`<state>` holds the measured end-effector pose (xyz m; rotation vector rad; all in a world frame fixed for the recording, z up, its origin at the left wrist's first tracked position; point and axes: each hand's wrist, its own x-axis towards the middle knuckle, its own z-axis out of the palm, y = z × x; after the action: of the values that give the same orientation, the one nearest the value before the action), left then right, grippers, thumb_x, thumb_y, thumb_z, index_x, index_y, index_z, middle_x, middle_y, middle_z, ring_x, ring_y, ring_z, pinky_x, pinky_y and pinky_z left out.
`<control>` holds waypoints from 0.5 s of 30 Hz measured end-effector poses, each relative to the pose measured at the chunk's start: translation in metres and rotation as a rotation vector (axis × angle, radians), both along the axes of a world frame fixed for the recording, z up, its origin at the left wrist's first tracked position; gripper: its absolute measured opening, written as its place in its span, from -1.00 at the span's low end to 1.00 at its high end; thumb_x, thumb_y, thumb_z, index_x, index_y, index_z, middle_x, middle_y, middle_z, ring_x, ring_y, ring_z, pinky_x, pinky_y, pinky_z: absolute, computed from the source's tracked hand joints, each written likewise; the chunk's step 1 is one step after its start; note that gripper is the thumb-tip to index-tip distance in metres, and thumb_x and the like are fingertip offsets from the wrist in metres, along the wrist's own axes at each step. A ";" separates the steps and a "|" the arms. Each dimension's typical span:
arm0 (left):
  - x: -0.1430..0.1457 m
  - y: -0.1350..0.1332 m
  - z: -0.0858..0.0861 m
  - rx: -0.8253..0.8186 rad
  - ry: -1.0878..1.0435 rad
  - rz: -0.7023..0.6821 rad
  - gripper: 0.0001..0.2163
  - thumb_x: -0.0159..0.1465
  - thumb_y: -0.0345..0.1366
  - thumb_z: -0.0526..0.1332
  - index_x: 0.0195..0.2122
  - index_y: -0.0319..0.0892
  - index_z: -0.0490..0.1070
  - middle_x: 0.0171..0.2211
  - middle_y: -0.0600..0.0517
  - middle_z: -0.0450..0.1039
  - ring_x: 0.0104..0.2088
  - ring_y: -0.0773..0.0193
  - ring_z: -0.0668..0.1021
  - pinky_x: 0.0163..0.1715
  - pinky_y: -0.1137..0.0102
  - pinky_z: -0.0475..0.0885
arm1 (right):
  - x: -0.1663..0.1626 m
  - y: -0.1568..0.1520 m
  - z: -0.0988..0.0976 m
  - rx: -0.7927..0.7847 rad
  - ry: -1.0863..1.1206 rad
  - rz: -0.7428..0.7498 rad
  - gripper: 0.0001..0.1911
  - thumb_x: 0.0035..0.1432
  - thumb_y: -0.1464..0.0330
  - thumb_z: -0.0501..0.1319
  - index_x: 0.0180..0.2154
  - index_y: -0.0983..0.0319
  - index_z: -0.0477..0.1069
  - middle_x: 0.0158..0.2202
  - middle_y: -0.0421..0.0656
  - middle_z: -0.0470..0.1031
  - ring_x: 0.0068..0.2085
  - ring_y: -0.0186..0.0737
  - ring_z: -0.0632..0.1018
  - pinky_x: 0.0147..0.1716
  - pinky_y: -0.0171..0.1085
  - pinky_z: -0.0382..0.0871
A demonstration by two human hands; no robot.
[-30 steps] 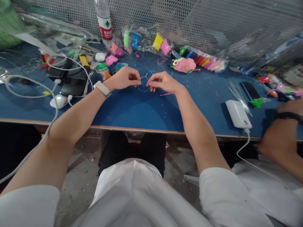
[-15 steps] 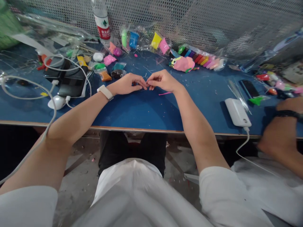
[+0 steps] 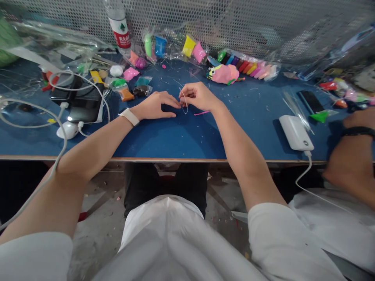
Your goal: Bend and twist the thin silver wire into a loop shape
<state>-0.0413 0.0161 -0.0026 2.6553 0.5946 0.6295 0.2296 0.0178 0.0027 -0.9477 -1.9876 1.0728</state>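
Observation:
Pinched in the fingertips of my right hand (image 3: 200,95) is a thin, pale, curved strand (image 3: 186,106); whether it is wire or thread I cannot make out. My left hand (image 3: 155,105) has its fingers stretched out and the thumb apart. Its fingertips are close to the strand, and I cannot tell if they touch it. On the table just below my right hand lies a slim pink stick-like tool (image 3: 202,113). Behind that hand rests a pink clay figure (image 3: 224,74) with a yellow face and a googly eye.
Several clay packets (image 3: 126,93) lie along the back of the blue table (image 3: 164,136), near a water bottle (image 3: 119,29). Phones (image 3: 86,105) and looping white cables are at left. A white power bank (image 3: 296,132) sits at right, beside another person's arm (image 3: 351,156).
My hands have moved slightly apart. The left fingers have opened out, and the pale strand now shows hanging from my right fingertips. The camera view has shifted a little.

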 end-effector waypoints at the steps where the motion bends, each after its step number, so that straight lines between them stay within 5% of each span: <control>1: 0.001 0.001 -0.001 0.033 0.012 -0.001 -0.63 0.45 -0.03 0.39 0.18 -0.04 0.73 0.20 -0.11 0.72 0.19 -0.04 0.68 0.28 0.03 0.55 | 0.000 0.000 0.000 0.003 0.002 -0.001 -0.69 0.20 0.13 0.60 -0.24 0.13 0.57 -0.34 -0.17 0.70 -0.33 -0.15 0.70 -0.19 -0.06 0.74; 7: 0.008 0.000 -0.004 0.172 0.104 -0.030 -0.63 0.56 -0.11 0.24 0.26 -0.10 0.68 0.16 -0.14 0.71 0.18 -0.06 0.67 0.28 -0.04 0.54 | -0.001 0.000 -0.002 0.029 -0.034 -0.014 -0.64 0.20 0.07 0.59 -0.26 0.14 0.54 -0.33 -0.16 0.70 -0.28 -0.14 0.71 -0.20 -0.08 0.73; 15: 0.008 -0.004 -0.001 0.325 0.184 -0.073 -0.59 0.60 -0.24 0.08 0.24 -0.16 0.68 0.16 -0.18 0.70 0.13 -0.05 0.68 0.18 0.00 0.57 | 0.000 0.001 -0.003 0.116 -0.055 -0.013 -0.81 0.26 0.32 0.51 -0.24 0.13 0.51 -0.38 -0.22 0.65 -0.34 -0.16 0.70 -0.21 -0.07 0.72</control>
<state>-0.0334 0.0124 -0.0032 3.0487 0.4745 0.4998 0.2292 0.0192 -0.0001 -0.9364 -2.0619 0.9221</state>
